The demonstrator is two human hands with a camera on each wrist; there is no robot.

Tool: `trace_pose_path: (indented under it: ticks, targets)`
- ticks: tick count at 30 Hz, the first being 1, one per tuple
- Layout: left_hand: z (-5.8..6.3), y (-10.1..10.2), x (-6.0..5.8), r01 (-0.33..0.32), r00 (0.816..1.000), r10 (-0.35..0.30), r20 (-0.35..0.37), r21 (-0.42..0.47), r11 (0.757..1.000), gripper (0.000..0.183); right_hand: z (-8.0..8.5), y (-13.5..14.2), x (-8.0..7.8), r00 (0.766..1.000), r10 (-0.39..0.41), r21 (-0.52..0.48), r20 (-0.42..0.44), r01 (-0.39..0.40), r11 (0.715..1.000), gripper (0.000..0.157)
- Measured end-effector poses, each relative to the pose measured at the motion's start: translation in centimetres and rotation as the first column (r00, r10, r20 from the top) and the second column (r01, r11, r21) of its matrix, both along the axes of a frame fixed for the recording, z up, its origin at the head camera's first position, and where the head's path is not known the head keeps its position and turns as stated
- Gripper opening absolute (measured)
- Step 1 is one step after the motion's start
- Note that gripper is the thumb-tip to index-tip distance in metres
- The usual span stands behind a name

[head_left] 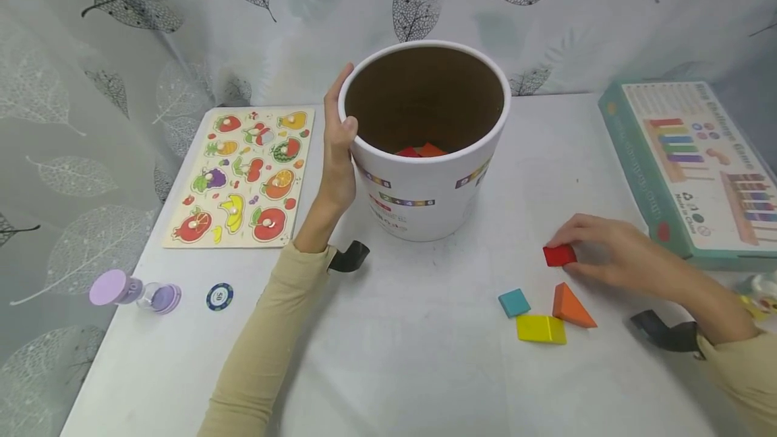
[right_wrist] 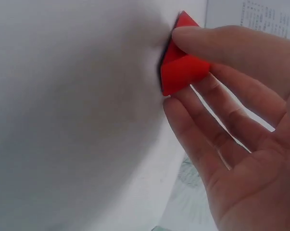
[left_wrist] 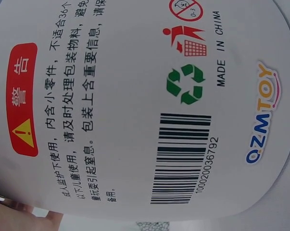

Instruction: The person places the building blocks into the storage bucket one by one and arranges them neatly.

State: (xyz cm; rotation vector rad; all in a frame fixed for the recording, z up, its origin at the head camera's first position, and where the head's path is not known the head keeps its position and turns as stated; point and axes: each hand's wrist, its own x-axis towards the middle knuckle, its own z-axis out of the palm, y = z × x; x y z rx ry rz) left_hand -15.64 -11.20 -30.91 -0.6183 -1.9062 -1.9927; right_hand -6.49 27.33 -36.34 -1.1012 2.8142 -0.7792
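Observation:
My left hand (head_left: 338, 147) holds the left side of a white printed bucket (head_left: 419, 201), its thumb by the rim. In the left wrist view the bucket's printed wall (left_wrist: 130, 125) fills the picture, with part of the hand at the lower left. Red and orange blocks (head_left: 432, 150) lie inside the bucket. On the right, my right hand (head_left: 619, 255) pinches a red triangular block (head_left: 559, 255) between thumb and fingers, low over the table. Near it lie an orange triangular block (head_left: 572, 307), a yellow block (head_left: 540, 329) and a blue block (head_left: 514, 303).
A wooden fruit puzzle board (head_left: 243, 177) lies left of the bucket. In front of it are a purple sand timer (head_left: 136, 290) and a dark poker chip (head_left: 220, 297). A green game box (head_left: 692, 167) sits at the right. Leaf-printed cloth (head_left: 303, 19) hangs behind.

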Motion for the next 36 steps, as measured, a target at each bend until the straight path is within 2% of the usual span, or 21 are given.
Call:
trace_pose_path:
  ticks: [3, 6, 9, 11, 13, 14, 16, 20, 21, 23, 25, 29, 33, 36]
  targets:
    - [0.0, 0.1, 0.0, -0.008, 1.0, 0.008, -0.003, 0.001, 1.0, 0.1, 0.8, -0.4, -0.5, 0.999, -0.034, 0.014, -0.006, 0.035, 0.999, 0.046]
    - [0.0, 0.3, 0.0, -0.012, 1.0, 0.012, -0.014, 0.007, 1.0, 0.099, 2.6, -0.7, -1.0, 0.995, -0.095, -0.014, -0.01, 0.095, 0.995, 0.047]
    - [-0.2, 0.2, -0.1, -0.006, 1.0, 0.006, -0.019, 0.011, 1.0, 0.099, 5.0, -1.3, -1.9, 0.989, -0.124, -0.088, -0.086, 0.116, 0.989, 0.052]
    - [-0.2, 0.1, -0.2, -0.002, 1.0, 0.002, -0.02, 0.011, 1.0, 0.099, 7.0, -1.8, -2.7, 0.979, -0.134, -0.176, -0.157, 0.106, 0.979, 0.048]
    - [-0.3, 0.1, -0.1, 0.001, 1.0, -0.001, -0.021, 0.015, 1.0, 0.1, 8.9, -2.7, -3.5, 0.964, -0.126, -0.277, -0.234, 0.058, 0.959, 0.036]
    - [-0.3, 0.1, -0.1, -0.001, 1.0, 0.001, -0.021, 0.016, 1.0, 0.1, 9.9, -3.4, -3.9, 0.964, -0.119, -0.357, -0.239, 0.026, 0.934, 0.034]
    - [-0.3, 0.0, -0.1, -0.003, 1.0, 0.003, -0.015, 0.02, 1.0, 0.1, 11.7, -5.0, -4.5, 0.958, -0.117, -0.448, -0.262, -0.013, 0.894, 0.032]
    - [-0.2, 0.0, -0.1, 0.001, 1.0, -0.001, -0.009, 0.018, 1.0, 0.1, 14.4, -8.5, -5.7, 0.948, -0.102, -0.478, -0.301, -0.058, 0.876, 0.041]
    - [-0.2, 0.0, 0.0, 0.003, 1.0, -0.003, -0.007, 0.015, 1.0, 0.1, 14.9, -9.2, -6.0, 0.943, -0.092, -0.454, -0.319, -0.067, 0.888, 0.044]
    - [-0.1, 0.1, -0.1, 0.003, 1.0, -0.003, -0.002, 0.008, 1.0, 0.1, 15.4, -10.4, -6.8, 0.945, -0.062, -0.449, -0.321, -0.094, 0.889, 0.046]
    - [-0.1, 0.2, -0.1, 0.001, 1.0, -0.001, 0.001, 0.002, 1.0, 0.101, 15.5, -11.4, -7.4, 0.955, -0.024, -0.479, -0.295, -0.125, 0.869, 0.047]
    - [-0.2, 0.3, -0.1, -0.01, 1.0, 0.01, 0.004, -0.012, 1.0, 0.102, 15.2, -12.3, -8.2, 0.976, -0.005, -0.542, -0.219, -0.117, 0.832, 0.044]
    - [-0.3, 0.3, -0.1, -0.021, 1.0, 0.021, -0.003, -0.026, 0.999, 0.099, 14.7, -12.3, -8.2, 0.983, -0.001, -0.542, -0.182, -0.1, 0.834, 0.043]
    - [-0.3, 0.0, -0.1, -0.019, 1.0, 0.018, -0.014, -0.022, 1.0, 0.097, 14.8, -11.9, -7.9, 0.972, 0.015, -0.454, -0.234, -0.123, 0.882, 0.043]
